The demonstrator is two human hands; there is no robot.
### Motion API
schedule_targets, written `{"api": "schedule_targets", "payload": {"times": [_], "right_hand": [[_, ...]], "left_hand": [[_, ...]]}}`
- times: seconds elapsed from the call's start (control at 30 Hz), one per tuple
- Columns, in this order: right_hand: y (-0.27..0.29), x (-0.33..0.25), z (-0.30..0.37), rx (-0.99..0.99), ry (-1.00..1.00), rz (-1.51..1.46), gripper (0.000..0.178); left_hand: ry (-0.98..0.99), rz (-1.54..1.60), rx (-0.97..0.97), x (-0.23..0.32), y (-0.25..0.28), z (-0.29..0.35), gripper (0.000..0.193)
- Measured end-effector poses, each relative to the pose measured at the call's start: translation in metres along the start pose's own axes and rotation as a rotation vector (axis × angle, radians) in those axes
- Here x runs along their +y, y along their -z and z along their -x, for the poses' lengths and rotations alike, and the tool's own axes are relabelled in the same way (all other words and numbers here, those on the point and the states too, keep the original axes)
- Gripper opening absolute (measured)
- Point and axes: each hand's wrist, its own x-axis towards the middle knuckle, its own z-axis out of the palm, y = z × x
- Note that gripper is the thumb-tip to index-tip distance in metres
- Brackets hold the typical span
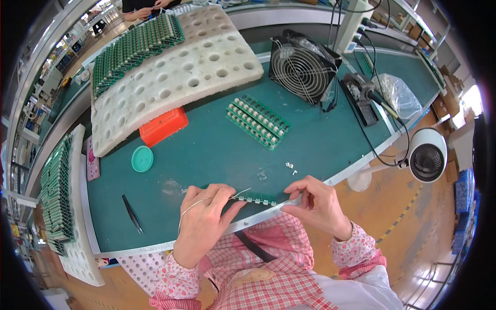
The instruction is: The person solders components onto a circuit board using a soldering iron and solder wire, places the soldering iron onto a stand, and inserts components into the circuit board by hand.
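Observation:
My left hand (202, 216) pinches the left end of a narrow green circuit board strip (262, 200), held edge-on above the bench's front edge. Small white connectors line the strip's lower side. A thin silvery wire (196, 202) runs across the back of this hand, its free end sticking out past the fingers. My right hand (319, 204) has thumb and forefinger closed about the strip's right end; whether a small part sits between them is hidden. A few loose white connectors (290, 166) lie beyond the right hand. Farther off rest more populated circuit boards (258, 121), side by side.
Black tweezers (132, 214), a green round lid (142, 158) and a red box (163, 126) are at left. White perforated foam (188, 67) carries rows of boards (135, 49). A fan (302, 70), soldering iron stand (361, 101) and cables stand right. Another person's hands (142, 13) show far back.

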Motion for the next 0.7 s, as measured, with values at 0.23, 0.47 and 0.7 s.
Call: {"api": "schedule_targets", "payload": {"times": [0.23, 0.47, 0.7], "right_hand": [[-0.033, 0.008, 0.008, 0.062, 0.179, 0.0, 0.025], [-0.043, 0.011, 0.015, 0.152, 0.241, 0.073, 0.022], [-0.053, 0.016, 0.006, 0.287, 0.439, 0.226, 0.025]], "left_hand": [[0.003, -0.025, 0.112, 0.003, -0.01, 0.009, 0.037], [-0.006, -0.063, 0.231, 0.006, -0.022, 0.017, 0.043], [0.005, -0.105, 0.358, 0.002, -0.033, 0.027, 0.044]]}}
